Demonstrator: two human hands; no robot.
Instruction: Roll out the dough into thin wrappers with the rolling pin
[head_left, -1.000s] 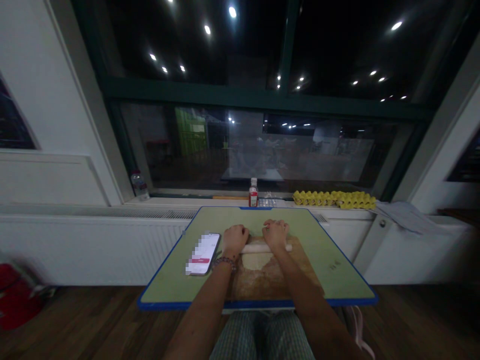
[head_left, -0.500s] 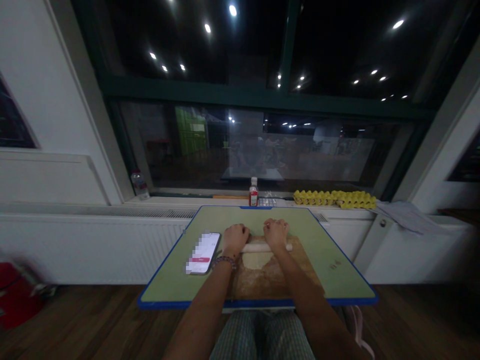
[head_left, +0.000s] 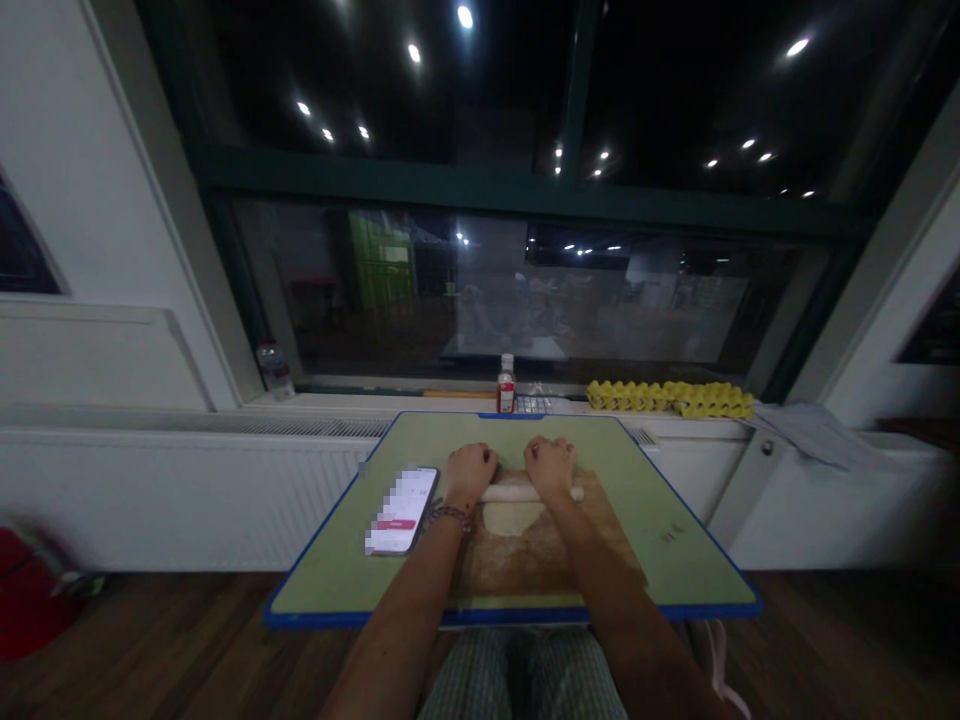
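Observation:
A pale wooden rolling pin (head_left: 511, 494) lies crosswise over a flattened piece of dough (head_left: 514, 518) on a wooden board (head_left: 525, 567). My left hand (head_left: 471, 472), with a beaded bracelet at the wrist, rests over the pin's left end and hides it. Toward the pin's right end is my right hand (head_left: 551, 466), its palm and wrist over the pin. Both hands are closed, with fingers curled at the far side. A lit phone (head_left: 405, 512) lies left of my left wrist, partly blurred out.
The board lies on a small green table with a blue rim (head_left: 330, 615). On the windowsill beyond stand a red-labelled bottle (head_left: 506, 388), yellow egg trays (head_left: 667, 398) and a clear bottle (head_left: 276, 372). Papers (head_left: 825, 436) lie at the right, and a red bucket (head_left: 34, 600) stands on the floor left.
Both hands stay on the rolling pin in almost the same place. The view has shifted very slightly; no object has clearly moved.

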